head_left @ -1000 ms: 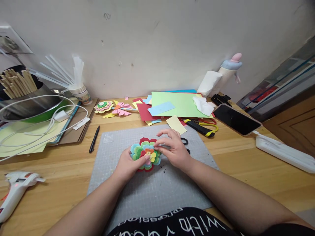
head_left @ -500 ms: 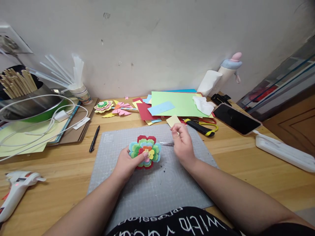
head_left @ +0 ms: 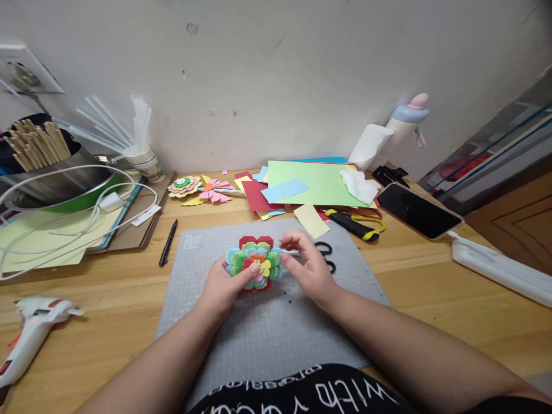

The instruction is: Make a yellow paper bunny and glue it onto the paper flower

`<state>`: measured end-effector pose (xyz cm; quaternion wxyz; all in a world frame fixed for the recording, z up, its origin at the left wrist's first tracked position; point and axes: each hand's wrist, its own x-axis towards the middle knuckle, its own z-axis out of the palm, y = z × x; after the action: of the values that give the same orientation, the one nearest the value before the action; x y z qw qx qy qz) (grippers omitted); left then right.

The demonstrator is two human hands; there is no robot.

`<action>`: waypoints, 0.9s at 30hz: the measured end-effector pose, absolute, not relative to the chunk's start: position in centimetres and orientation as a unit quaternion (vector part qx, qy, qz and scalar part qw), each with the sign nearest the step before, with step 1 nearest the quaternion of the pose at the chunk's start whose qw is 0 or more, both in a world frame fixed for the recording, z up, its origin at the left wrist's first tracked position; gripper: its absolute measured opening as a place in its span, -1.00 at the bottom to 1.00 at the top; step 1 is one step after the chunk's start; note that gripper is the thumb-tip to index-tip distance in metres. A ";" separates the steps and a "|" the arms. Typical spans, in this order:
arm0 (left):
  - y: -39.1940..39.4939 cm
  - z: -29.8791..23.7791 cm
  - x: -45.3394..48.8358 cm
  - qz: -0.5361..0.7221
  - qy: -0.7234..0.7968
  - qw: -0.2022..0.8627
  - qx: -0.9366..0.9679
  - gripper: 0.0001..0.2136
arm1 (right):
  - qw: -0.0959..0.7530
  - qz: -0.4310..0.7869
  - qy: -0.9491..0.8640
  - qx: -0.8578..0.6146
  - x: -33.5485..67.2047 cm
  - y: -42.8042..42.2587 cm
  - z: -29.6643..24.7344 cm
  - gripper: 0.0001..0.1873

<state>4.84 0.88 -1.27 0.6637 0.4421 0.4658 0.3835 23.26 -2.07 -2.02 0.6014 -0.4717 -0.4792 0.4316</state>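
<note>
My left hand (head_left: 226,282) grips a layered paper flower (head_left: 250,253), its thumb pressed on the centre. The flower has red, green, blue, yellow, orange and pink petals. At its right edge is my right hand (head_left: 308,267), thumb and fingers apart and nothing seen between them. Whether these fingertips touch the petals I cannot tell. Scissors (head_left: 324,248) with black handles lie partly hidden behind my right hand on the grey cutting mat (head_left: 254,339). A pale yellow paper piece (head_left: 312,221) rests at the mat's far edge.
Coloured paper sheets (head_left: 319,181) and a box cutter (head_left: 351,224) lie beyond the mat. Finished paper flowers (head_left: 184,186) are at the back. A pen (head_left: 168,242) and a glue gun (head_left: 32,330) lie left; a phone (head_left: 418,210) lies right.
My right hand has moved left and its fingers have spread beside the flower. The scissors' handles now show. My left hand keeps its hold on the flower.
</note>
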 end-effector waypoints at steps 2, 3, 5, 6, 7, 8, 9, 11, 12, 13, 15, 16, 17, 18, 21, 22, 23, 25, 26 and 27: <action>0.9 -1.3 4.8 0.379 0.462 0.665 0.449 -0.68 | 0.568 0.498 -0.467 -0.459 22.5 -2.6 -2.0 -0.64; 0.9 -1.3 4.9 0.376 0.459 0.667 0.451 -0.68 | 0.551 0.530 -0.459 -0.452 22.1 -2.9 -2.0 -0.62; 1.0 -1.4 4.9 0.369 0.454 0.672 0.454 -0.68 | 0.526 0.581 -0.437 -0.441 21.4 -3.1 -2.1 -0.67; 1.0 -1.5 5.0 0.367 0.452 0.674 0.454 -0.68 | 0.519 0.599 -0.425 -0.438 21.1 -3.2 -2.1 -0.70; 1.0 -1.5 5.0 0.366 0.450 0.676 0.454 -0.67 | 0.515 0.612 -0.412 -0.436 20.9 -3.2 -2.1 -0.71; 1.0 -1.5 5.1 0.368 0.448 0.677 0.455 -0.64 | 0.513 0.623 -0.400 -0.434 20.8 -3.2 -2.2 -0.71; 1.0 -1.5 5.1 0.369 0.446 0.677 0.455 -0.62 | 0.511 0.632 -0.390 -0.433 20.8 -3.2 -2.2 -0.70; 0.9 -1.4 5.1 0.372 0.442 0.676 0.458 -0.56 | 0.508 0.643 -0.378 -0.431 20.9 -3.2 -2.2 -0.69; 0.9 -1.4 5.1 0.371 0.441 0.675 0.460 -0.54 | 0.509 0.643 -0.376 -0.430 21.0 -3.1 -2.2 -0.69; 0.9 -1.3 5.1 0.369 0.442 0.675 0.461 -0.55 | 0.513 0.640 -0.378 -0.430 21.1 -3.1 -2.2 -0.69; 0.8 -1.2 5.1 0.363 0.445 0.676 0.461 -0.61 | 0.522 0.625 -0.390 -0.430 21.3 -3.1 -2.1 -0.71; 0.8 -1.2 5.0 0.360 0.446 0.678 0.460 -0.64 | 0.527 0.617 -0.398 -0.429 21.3 -3.2 -2.0 -0.72; 0.8 -1.1 5.0 0.357 0.445 0.680 0.460 -0.67 | 0.530 0.609 -0.406 -0.428 21.4 -3.2 -2.0 -0.73; 0.8 -1.1 5.0 0.355 0.443 0.683 0.460 -0.68 | 0.532 0.603 -0.414 -0.426 21.4 -3.2 -1.9 -0.73; 0.9 -1.2 4.9 0.358 0.433 0.687 0.461 -0.71 | 0.538 0.596 -0.427 -0.417 21.5 -3.3 -1.9 -0.66; 1.0 -1.2 4.8 0.360 0.431 0.687 0.461 -0.72 | 0.540 0.596 -0.428 -0.413 21.5 -3.3 -1.9 -0.64; 1.1 -1.3 4.7 0.362 0.430 0.686 0.461 -0.74 | 0.542 0.596 -0.430 -0.408 21.6 -3.3 -2.0 -0.63; 1.3 -1.5 4.5 0.369 0.430 0.683 0.461 -0.76 | 0.545 0.597 -0.435 -0.398 21.7 -3.3 -2.0 -0.63; 1.3 -1.6 4.4 0.371 0.429 0.683 0.461 -0.76 | 0.545 0.597 -0.438 -0.393 21.7 -3.2 -2.0 -0.64; 1.4 -1.6 4.4 0.374 0.427 0.682 0.461 -0.76 | 0.545 0.598 -0.441 -0.389 21.7 -3.2 -2.1 -0.65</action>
<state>4.36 1.38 -1.63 0.6822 0.4613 0.4269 0.3736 21.74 -3.23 -2.05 0.5448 -0.3887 -0.4407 0.5983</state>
